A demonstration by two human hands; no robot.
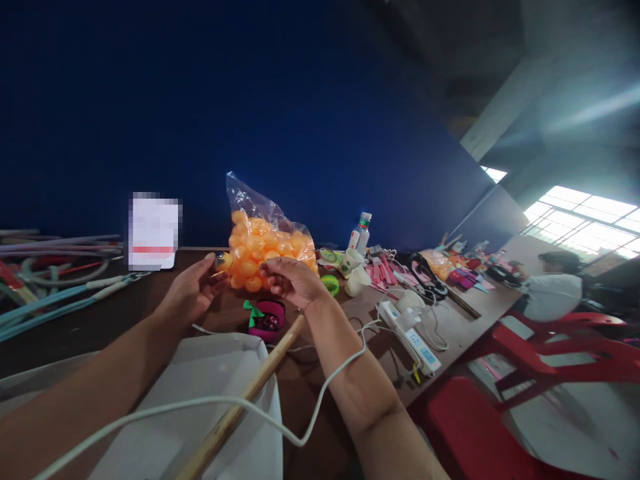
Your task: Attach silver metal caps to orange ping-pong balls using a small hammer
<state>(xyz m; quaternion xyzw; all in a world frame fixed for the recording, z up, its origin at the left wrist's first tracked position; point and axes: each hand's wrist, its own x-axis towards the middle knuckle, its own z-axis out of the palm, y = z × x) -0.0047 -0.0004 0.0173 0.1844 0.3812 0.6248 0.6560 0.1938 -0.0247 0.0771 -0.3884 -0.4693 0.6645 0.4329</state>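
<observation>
My left hand (pixel 193 287) is raised over the brown table (pixel 125 307) with its fingertips pinched on a small orange ball (pixel 223 261) that has a thin stick through it. My right hand (pixel 293 280) is curled shut close beside it, fingers pressed together on something I cannot make out. Just behind both hands stands a clear plastic bag (pixel 265 243) full of orange balls. A small pink box with a green bow (pixel 267 319) lies below my hands.
A wooden stick (pixel 250 393) and a white cable (pixel 320 393) cross a white sheet (pixel 210 373) near me. A white power strip (pixel 415 337), cups, a bottle (pixel 361 233) and pink items lie to the right. Red plastic chairs (pixel 525 373) stand alongside; another person (pixel 553 287) sits farther off.
</observation>
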